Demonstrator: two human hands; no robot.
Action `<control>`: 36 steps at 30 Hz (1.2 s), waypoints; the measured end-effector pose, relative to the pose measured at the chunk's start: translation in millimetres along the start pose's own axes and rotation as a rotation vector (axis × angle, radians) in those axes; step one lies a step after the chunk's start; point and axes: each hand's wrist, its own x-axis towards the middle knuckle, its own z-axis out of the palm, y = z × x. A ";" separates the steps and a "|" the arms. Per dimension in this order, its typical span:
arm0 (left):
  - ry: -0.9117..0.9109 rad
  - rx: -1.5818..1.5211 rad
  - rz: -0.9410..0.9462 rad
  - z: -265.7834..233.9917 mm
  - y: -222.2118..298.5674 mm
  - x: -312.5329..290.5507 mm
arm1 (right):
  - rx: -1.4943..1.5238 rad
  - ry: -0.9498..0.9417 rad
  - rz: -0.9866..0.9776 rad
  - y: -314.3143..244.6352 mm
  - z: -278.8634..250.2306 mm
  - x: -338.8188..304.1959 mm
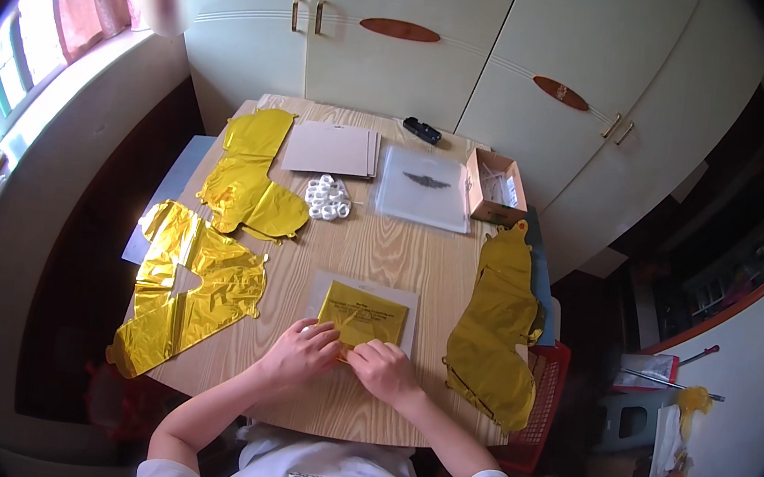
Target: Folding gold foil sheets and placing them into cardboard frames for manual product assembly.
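Observation:
A gold foil balloon, folded flat into a rectangle with small dark print on it, lies on a grey card at the near middle of the table. At its near left corner, my left hand has its fingers curled onto the foil. A small bit of white shows by those fingers; I cannot make out what it is. My right hand pinches the near edge of the same foil, close beside the left. The fingertips of both hands partly hide that edge.
Flat gold foil balloons lie at the left, far left and right of the wooden table. Farther back are grey cards, white rings, clear plastic bags, an open box and a black object.

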 end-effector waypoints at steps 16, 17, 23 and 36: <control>0.009 0.012 -0.135 -4.6 26.2 -23.3 | 0.110 -0.106 0.071 -3.1 -13.7 -20.6; 0.005 0.030 -0.167 -9.8 28.8 -28.3 | 0.115 -0.122 0.085 0.9 -17.4 -25.5; -0.082 -0.059 -0.263 -23.9 25.7 -50.6 | 0.129 -0.208 0.113 16.9 -27.8 -54.0; -0.039 0.035 -0.214 -13.7 10.3 -50.0 | -0.014 -0.086 0.124 12.2 -21.6 -61.0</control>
